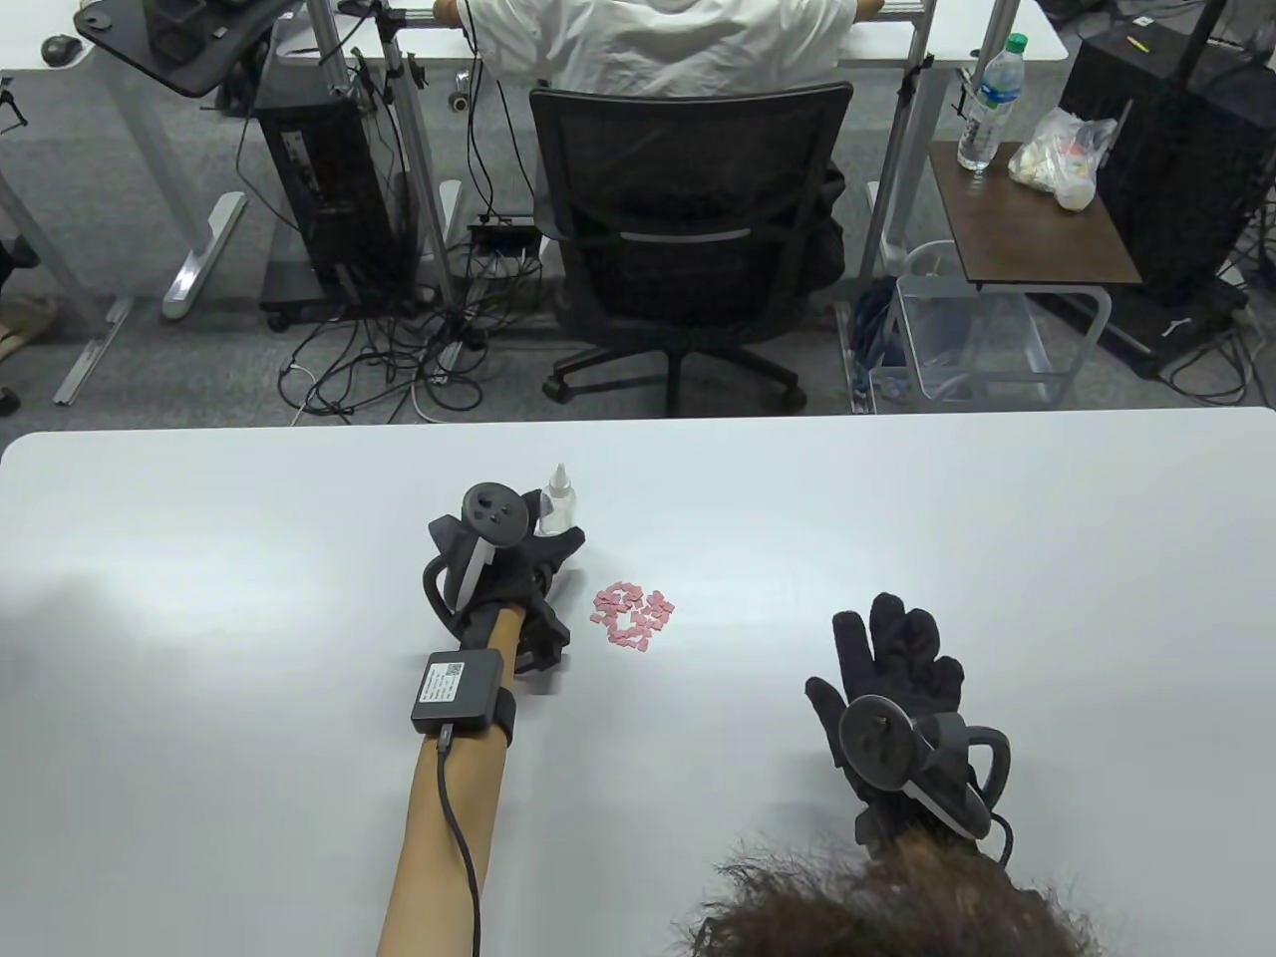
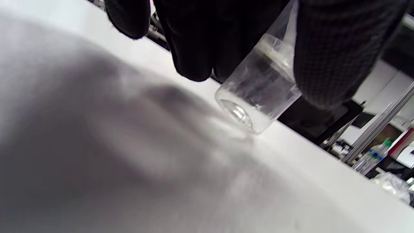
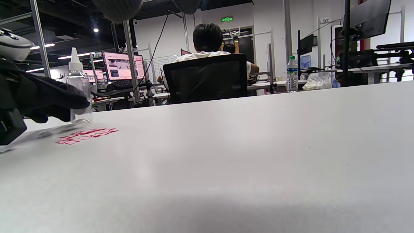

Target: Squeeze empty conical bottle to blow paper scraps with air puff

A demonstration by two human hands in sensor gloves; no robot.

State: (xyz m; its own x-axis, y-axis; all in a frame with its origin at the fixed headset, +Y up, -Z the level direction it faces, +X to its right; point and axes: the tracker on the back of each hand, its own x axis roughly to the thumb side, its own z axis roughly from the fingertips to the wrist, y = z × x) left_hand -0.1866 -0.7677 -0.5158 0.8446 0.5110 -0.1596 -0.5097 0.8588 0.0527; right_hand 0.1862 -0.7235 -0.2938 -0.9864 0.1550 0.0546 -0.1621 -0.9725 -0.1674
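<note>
Table view: a clear conical bottle (image 1: 558,501) with a white nozzle is gripped upright by the left hand (image 1: 513,568) near the table's (image 1: 199,558) far edge, beside pink paper scraps (image 1: 634,615); the right hand (image 1: 897,688) lies flat, fingers spread. Left wrist view: the bottle's transparent base (image 2: 249,116) is seen between gloved fingers (image 2: 330,64). Right wrist view: the bottle (image 3: 79,94) is seen empty.

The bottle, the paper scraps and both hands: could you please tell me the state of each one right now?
Conical bottle: upright, nozzle up, looks empty, gripped by the left hand, base at or just above the table.
Paper scraps: pink, lying in a loose cluster on the table, apart from the bottle.
Left hand: fingers curled round the bottle.
Right hand: flat on the table, fingers straight, holding nothing.
</note>
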